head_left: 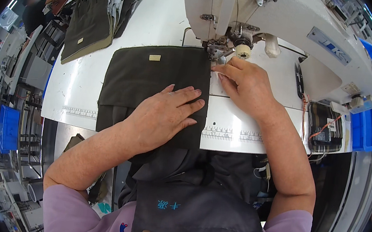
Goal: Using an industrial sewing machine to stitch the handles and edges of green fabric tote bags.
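Note:
A dark olive fabric bag piece (pixel 153 78) with a small gold label (pixel 155 58) lies on the white sewing table, its upper right corner at the sewing machine's needle area (pixel 217 53). My left hand (pixel 166 111) rests flat on the fabric, fingers stretched toward its right edge. Close below the machine's presser foot, my right hand (pixel 246 84) has its fingers drawn together, tips at the fabric's right edge. Whatever those fingertips pinch is too small to make out. The lower part of the fabric hangs over the table's front edge toward my lap.
The white machine head (pixel 312 34) rises over the table's right side. A stack of similar dark bag pieces (pixel 89 24) lies at the far left. Black snips (pixel 299 80) and a plaid pouch (pixel 325 126) with orange cord lie right. Blue bins (pixel 366 126) stand beyond.

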Demonstrator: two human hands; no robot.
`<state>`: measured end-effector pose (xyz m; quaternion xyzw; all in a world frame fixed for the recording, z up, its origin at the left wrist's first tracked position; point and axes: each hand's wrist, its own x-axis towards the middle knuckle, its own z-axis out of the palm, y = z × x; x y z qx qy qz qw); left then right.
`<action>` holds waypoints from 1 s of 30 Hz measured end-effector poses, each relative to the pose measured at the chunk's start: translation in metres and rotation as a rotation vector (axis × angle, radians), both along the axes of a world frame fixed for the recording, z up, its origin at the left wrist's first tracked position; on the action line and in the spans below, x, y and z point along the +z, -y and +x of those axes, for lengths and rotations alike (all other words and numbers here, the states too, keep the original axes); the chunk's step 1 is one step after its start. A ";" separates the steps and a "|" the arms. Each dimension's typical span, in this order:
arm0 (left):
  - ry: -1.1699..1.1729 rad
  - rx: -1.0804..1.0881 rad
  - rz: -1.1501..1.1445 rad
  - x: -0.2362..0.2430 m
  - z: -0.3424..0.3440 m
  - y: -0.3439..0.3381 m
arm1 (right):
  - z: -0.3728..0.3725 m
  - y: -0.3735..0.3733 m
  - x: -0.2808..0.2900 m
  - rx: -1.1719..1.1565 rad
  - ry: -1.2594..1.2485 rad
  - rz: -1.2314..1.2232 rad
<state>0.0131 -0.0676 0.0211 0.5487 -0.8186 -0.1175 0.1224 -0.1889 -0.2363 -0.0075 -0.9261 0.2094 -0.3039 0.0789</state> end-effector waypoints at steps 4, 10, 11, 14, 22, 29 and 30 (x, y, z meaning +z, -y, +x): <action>0.032 -0.050 -0.159 0.004 0.002 0.002 | -0.006 -0.001 0.006 0.078 0.043 0.058; 0.350 -0.205 -0.270 0.015 -0.007 0.007 | -0.011 -0.009 0.008 0.180 0.027 0.134; 0.439 -0.226 -0.278 0.017 -0.010 0.009 | -0.012 -0.009 0.008 0.176 0.032 0.137; 0.281 -0.250 -0.303 0.015 -0.003 0.012 | -0.013 -0.008 0.005 0.219 0.036 0.086; -0.327 0.113 -0.212 0.027 0.011 0.017 | 0.001 -0.008 0.000 0.273 0.190 -0.109; -0.336 0.126 -0.212 0.027 0.012 0.017 | 0.011 -0.011 -0.003 0.289 0.228 -0.204; -0.324 0.117 -0.222 0.026 0.011 0.017 | 0.011 -0.011 -0.003 0.287 0.210 -0.211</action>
